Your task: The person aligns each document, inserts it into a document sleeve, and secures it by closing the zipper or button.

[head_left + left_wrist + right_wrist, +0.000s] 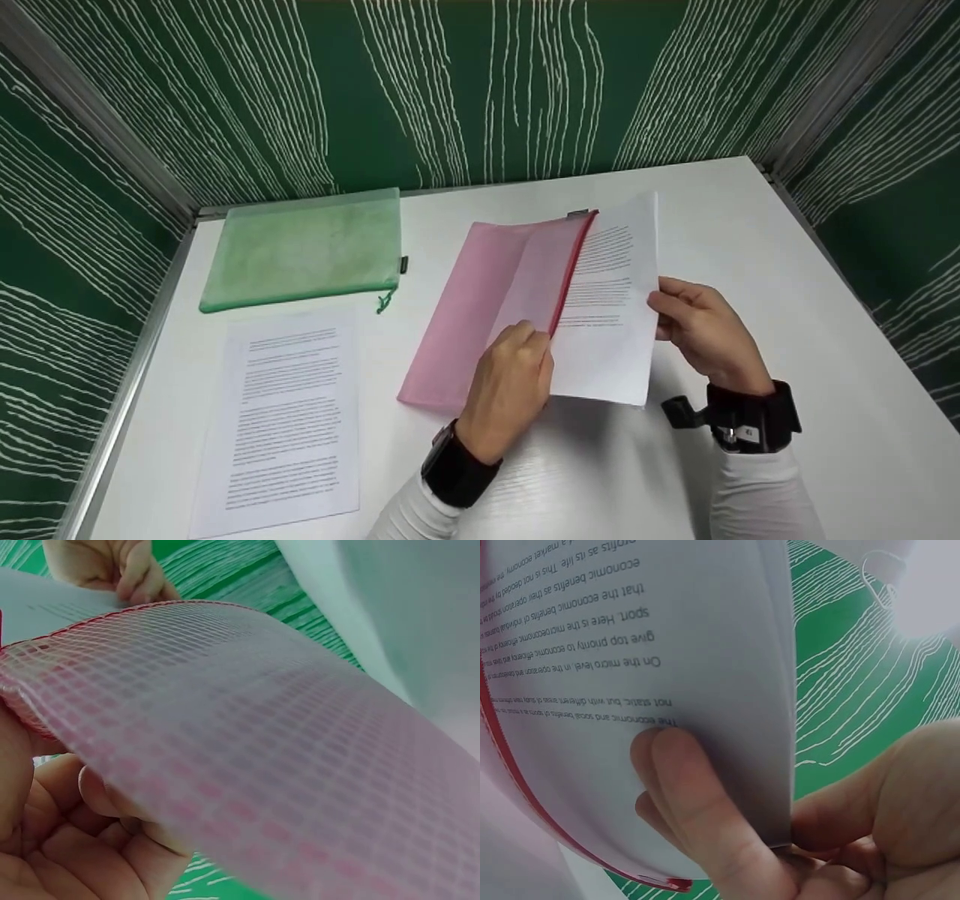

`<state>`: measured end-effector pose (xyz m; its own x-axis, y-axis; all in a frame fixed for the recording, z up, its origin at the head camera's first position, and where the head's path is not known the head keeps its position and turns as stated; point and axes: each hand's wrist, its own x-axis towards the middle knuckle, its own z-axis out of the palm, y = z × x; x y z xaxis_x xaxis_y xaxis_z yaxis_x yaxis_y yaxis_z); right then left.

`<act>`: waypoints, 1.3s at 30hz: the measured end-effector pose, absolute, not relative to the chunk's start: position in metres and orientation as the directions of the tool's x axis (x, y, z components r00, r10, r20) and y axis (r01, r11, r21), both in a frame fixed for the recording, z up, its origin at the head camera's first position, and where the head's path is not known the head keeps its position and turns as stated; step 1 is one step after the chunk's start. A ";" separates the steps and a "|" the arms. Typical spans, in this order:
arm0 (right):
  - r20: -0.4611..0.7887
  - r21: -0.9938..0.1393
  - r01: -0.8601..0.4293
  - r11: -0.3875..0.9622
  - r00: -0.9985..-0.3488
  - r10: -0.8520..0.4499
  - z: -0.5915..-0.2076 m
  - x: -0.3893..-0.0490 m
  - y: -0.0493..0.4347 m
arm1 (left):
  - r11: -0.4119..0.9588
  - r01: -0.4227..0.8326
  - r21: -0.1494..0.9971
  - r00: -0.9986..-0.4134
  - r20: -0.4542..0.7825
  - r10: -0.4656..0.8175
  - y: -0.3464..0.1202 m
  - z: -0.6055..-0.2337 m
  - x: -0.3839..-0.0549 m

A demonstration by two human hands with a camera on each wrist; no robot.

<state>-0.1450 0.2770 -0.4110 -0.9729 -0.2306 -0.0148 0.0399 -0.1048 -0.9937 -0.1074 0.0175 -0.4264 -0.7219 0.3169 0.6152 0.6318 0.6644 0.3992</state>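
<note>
A pink mesh zipper pouch (pixel 487 277) with a red zipper edge is tilted up over the middle of the table. My left hand (pixel 512 382) grips it at the near end of the zipper side. Printed sheets of paper (pixel 611 352) stand partly inside the pouch, their right part sticking out past the red edge. My right hand (pixel 709 326) pinches those sheets at their right edge, thumb on one side and fingers on the other, as the right wrist view shows. Through the mesh (pixel 247 705), the inserted part of the paper appears as a paler area.
A green mesh zipper pouch (pixel 307 251) lies flat at the back left, its zipper pull hanging off the near right corner. In front of it a printed sheet (pixel 285 420) lies on the white table (pixel 847 420). Green walls with white lines (pixel 540 90) enclose the table.
</note>
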 end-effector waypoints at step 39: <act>0.002 -0.996 0.020 -0.091 -0.973 -0.231 -0.416 -0.145 0.260 | 0.704 0.621 0.344 -0.680 0.683 0.266 0.023 -0.422 -0.099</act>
<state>-0.1452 0.2600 -0.4155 -0.9729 -0.2311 0.0020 0.0196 -0.0911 -0.9956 -0.0986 0.0234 -0.4219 -0.6799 0.2658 0.6834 0.6210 0.7043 0.3439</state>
